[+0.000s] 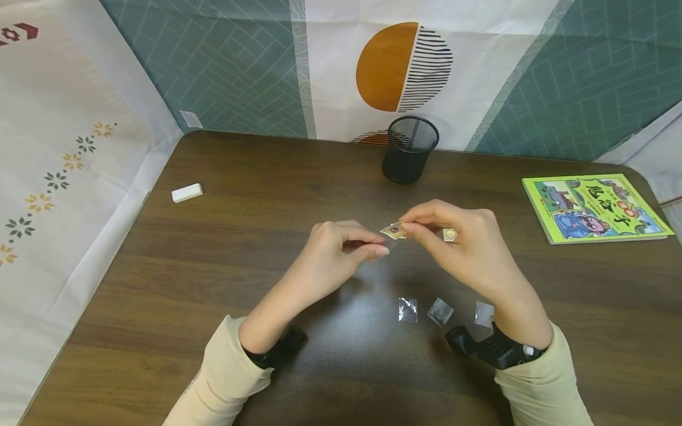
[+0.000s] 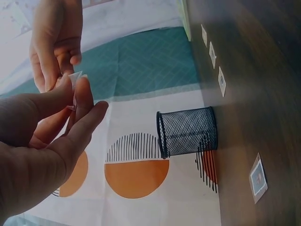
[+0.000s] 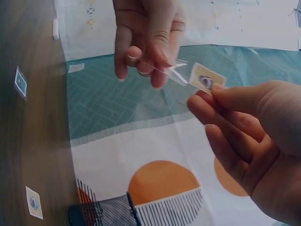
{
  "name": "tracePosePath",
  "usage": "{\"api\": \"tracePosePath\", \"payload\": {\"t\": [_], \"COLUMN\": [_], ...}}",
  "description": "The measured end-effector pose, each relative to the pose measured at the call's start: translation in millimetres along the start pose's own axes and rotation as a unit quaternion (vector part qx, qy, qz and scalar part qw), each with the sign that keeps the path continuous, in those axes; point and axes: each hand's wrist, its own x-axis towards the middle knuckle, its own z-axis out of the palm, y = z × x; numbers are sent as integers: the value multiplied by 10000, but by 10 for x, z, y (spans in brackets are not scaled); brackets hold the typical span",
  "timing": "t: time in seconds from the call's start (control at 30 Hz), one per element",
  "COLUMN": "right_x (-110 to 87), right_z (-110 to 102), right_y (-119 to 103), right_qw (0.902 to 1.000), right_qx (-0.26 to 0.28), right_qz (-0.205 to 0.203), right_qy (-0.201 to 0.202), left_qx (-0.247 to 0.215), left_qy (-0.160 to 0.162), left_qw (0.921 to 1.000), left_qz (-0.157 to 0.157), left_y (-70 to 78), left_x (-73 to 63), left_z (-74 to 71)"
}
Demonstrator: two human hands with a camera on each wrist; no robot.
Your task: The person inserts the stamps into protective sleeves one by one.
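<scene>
Clearly, the delicate part is at the fingertips, where the right hand (image 1: pixel 462 241) pinches a small stamp (image 3: pixel 205 77) and the left hand (image 1: pixel 337 253) pinches a thin clear bag (image 3: pixel 177 71). Likely trouble would come from the bag's limp film: if its mouth stuck together, the stamp could catch on the edge and bend a corner. A pinch too firm might crease the paper; one too loose could let it drop, since both hands hold these pieces above the table (image 1: pixel 266 201). As for position, seen from the head, the stamp sits at nine o'clock of the right hand, its near edge between thumb and finger, with most of its face poking out toward the left hand. The bag lies just beside it, at about two o'clock of the left hand; whether film and paper touch, I cannot tell. Another stamp (image 1: pixel 450 235) lies at three o'clock of the held one, partly framed by the right hand, while spare bags (image 1: pixel 408 310) rest around four to five o'clock, where the right forearm could brush them.
</scene>
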Motion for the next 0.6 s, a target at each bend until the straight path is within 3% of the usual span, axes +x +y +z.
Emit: {"api": "tracePosePath", "payload": {"t": [0.3,0.6], "right_x": [23,23], "right_z": [70,113], "right_y": [-7,30], "right_qw": [9990,9986], "right_qx": [279,388], "right_qz": [15,7], "right_qy": [351,366], "left_qx": [-68,-240], "left_qy": [85,303], "left_qw": [9998,9991], "left_qz": [156,145], "left_y": [14,8], "left_x": [4,13], "left_z": [-24,-41]}}
